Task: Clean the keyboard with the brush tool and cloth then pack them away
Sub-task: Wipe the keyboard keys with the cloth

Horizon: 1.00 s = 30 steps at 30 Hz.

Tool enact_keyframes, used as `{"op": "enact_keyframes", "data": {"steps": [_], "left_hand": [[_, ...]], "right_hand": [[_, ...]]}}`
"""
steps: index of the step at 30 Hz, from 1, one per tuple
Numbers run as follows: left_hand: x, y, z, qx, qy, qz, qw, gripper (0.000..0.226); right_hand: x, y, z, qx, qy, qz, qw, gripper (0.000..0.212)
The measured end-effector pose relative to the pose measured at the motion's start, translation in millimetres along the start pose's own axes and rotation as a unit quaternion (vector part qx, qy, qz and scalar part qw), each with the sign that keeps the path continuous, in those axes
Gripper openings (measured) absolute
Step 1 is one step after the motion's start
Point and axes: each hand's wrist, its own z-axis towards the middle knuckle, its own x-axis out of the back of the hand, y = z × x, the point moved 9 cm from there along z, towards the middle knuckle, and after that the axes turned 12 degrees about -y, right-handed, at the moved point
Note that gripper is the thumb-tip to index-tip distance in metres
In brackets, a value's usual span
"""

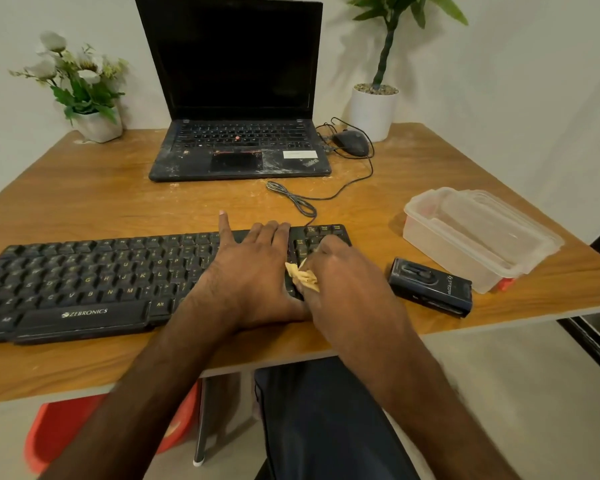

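Bare wooden table [84, 209] lies open between the black keyboard [94, 275] and black laptop [236, 147]; a grey cable [293, 199] crosses its right part.

The keyboard [84, 271] runs out of view at its left end. Its right-hand keys lie hidden under the left hand [253, 268] and the right hand [340, 278]. Only a crumpled corner of the cloth [303, 277] peeks from the right hand's grip, and that hand is blurred. The laptop [239, 147] lid and the tall plant [392, 29] are cut off at the top. The print on the black case [430, 287] is too small to read. A red thing [66, 431] under the counter [84, 202] is half hidden.
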Motion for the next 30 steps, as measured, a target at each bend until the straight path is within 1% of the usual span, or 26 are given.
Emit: {"op": "enact_keyframes", "data": {"steps": [2,3,4,6,8,10,12,16,19,21,23,25,28,30], "left_hand": [[-0.1,1.1,-0.2,0.000,-0.003,0.007,1.000,0.143],[0.3,1.4,-0.5,0.000,-0.003,0.009,1.000,0.149],[1.0,1.2,-0.7,0.000,-0.003,0.010,1.000,0.152],[2.6,1.9,-1.1,-0.002,0.002,0.010,1.000,0.152],[5.2,2.9,-1.7,-0.005,0.014,0.005,1.000,0.151],[6.3,3.1,-2.4,-0.006,0.015,-0.003,1.000,0.153],[4.7,1.8,-1.7,-0.004,0.000,-0.002,1.000,0.154],[3.0,1.1,0.6,0.001,-0.012,0.003,1.000,0.135],[2.1,1.5,-0.4,0.001,-0.014,0.003,1.000,0.138],[2.8,2.5,-1.7,-0.001,-0.012,0.002,1.000,0.143],[3.3,4.1,-3.7,0.000,-0.014,0.001,1.000,0.147],[4.3,4.8,-4.1,0.000,-0.006,0.000,1.000,0.146],[2.6,2.5,-1.8,0.000,-0.015,-0.004,1.000,0.145],[1.9,0.1,0.8,0.003,-0.016,0.002,1.000,0.143]], "right_hand": [[3.1,4.2,0.7,-0.006,-0.003,0.007,1.000,0.030],[8.0,7.6,8.3,-0.016,0.011,0.006,1.000,0.026],[14.8,11.3,18.7,-0.025,0.037,0.005,0.999,0.024],[26.8,16.0,39.4,-0.040,0.096,0.005,0.995,0.026],[31.0,14.3,56.7,-0.042,0.126,0.000,0.991,0.028],[29.4,10.3,58.8,-0.046,0.125,-0.011,0.991,0.025],[21.7,4.7,45.1,-0.036,0.108,-0.023,0.993,0.024],[2.6,-6.9,-4.4,0.009,0.076,0.004,0.997,0.038],[4.2,-2.6,-3.8,0.005,0.064,0.002,0.998,0.035],[15.3,3.8,15.4,-0.004,0.080,0.006,0.997,0.029],[27.4,9.4,33.9,-0.003,0.114,0.008,0.993,0.029],[28.1,13.1,39.2,0.005,0.116,0.020,0.993,0.031],[12.2,8.5,13.7,0.051,0.096,0.060,0.992,0.027],[4.2,4.1,-16.3,0.076,0.121,0.051,0.988,0.026]]}}
